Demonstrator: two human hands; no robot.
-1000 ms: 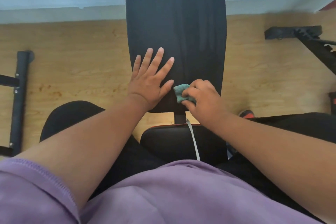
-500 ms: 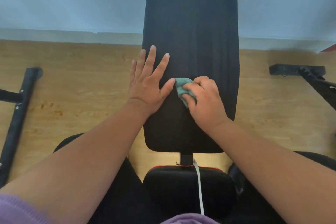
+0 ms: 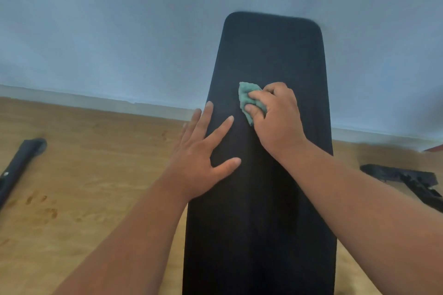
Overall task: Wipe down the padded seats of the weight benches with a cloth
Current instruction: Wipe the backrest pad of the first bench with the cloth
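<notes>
Black padding fills the middle of the head view: a long bench pad running away toward a pale blue wall; the right hand is closed around a bunched green cloth, pressing it onto the pad past its middle, toward the far end; the left hand lies flat with fingers spread wide, holding nothing, on the pad's left edge, just beside the cloth; black metal bars rest on the wooden floor at either side.

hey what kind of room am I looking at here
Probably a home gym or small workout room: a long black padded bench, black metal equipment frames on the wooden floor, and a plain blue wall.
</notes>
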